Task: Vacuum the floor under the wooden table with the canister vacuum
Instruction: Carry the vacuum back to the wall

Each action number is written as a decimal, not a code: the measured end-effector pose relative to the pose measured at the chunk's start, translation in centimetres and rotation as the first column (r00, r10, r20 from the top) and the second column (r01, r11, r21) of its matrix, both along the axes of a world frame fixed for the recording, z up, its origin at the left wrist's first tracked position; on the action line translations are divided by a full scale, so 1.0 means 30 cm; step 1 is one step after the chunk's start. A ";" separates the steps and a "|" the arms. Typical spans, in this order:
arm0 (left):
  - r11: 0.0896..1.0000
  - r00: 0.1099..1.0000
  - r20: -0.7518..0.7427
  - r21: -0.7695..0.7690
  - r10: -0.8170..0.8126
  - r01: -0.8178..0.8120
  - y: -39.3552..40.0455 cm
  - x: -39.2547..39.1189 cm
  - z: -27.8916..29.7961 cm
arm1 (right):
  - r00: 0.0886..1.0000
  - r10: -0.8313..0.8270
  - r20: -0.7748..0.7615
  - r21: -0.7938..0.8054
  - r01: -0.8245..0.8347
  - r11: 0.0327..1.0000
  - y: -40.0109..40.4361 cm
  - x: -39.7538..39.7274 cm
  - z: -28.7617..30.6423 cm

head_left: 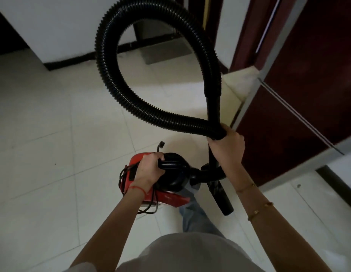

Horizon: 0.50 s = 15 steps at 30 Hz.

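Two bare hands carried a red canister vacuum (151, 185) above a pale tiled floor (53, 124). The left hand (149, 169) curled around its black top handle (170, 165). The right hand (227, 146) gripped the ribbed black hose (112, 79) together with a rigid tube (214, 103), the hose looping high toward the far wall (53, 26). A dark red cabinet (308, 95) stood right.

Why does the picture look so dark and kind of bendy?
In the head view the room is dim, so the black hose and red vacuum show little detail; the wide-angle lens bows straight lines like the floor tile seams; the right-side cabinet edges look smeared by motion blur.
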<state>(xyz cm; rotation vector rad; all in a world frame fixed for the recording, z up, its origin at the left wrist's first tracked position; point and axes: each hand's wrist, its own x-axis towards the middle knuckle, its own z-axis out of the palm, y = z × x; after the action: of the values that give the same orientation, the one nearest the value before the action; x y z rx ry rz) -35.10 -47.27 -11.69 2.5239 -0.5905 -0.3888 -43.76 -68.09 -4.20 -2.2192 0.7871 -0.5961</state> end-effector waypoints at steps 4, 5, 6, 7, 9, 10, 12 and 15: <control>0.994 0.994 0.010 0.018 0.106 -0.106 0.007 0.256 -0.009 | 0.997 0.078 0.030 0.014 -0.078 0.997 -0.036 0.342 -0.036; 0.992 0.992 0.021 0.024 0.127 -0.127 0.005 0.320 -0.008 | 0.995 0.097 0.035 0.029 -0.098 0.995 -0.046 0.428 -0.035; 0.989 0.989 0.036 0.037 0.145 -0.146 0.004 0.381 -0.004 | 0.992 0.117 0.039 0.039 -0.119 0.992 -0.054 0.510 -0.028; 0.985 0.985 0.053 0.050 0.165 -0.167 0.004 0.443 0.002 | 0.989 0.139 0.043 0.042 -0.141 0.989 -0.063 0.593 -0.024; 0.978 0.978 0.069 0.056 0.198 -0.202 0.005 0.570 0.018 | 0.983 0.177 0.050 0.042 -0.179 0.983 -0.074 0.757 -0.006; 0.975 0.974 0.069 0.052 0.214 -0.218 0.005 0.632 0.027 | 0.979 0.199 0.056 0.039 -0.201 0.979 -0.076 0.836 0.005; 0.967 0.966 0.083 0.051 0.243 -0.248 0.006 0.759 0.045 | 0.967 0.246 0.066 0.016 -0.247 0.969 -0.078 0.997 0.024; 0.955 0.953 0.082 0.036 0.290 -0.294 0.007 0.940 0.054 | 0.955 0.287 0.070 0.024 -0.289 0.957 -0.073 1.215 0.042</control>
<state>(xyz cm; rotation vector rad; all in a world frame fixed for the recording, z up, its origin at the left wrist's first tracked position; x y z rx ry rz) -6.89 -47.04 -10.08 2.6293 -0.2288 -0.2006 -7.30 -70.27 -2.94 -2.2159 0.4240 -0.5043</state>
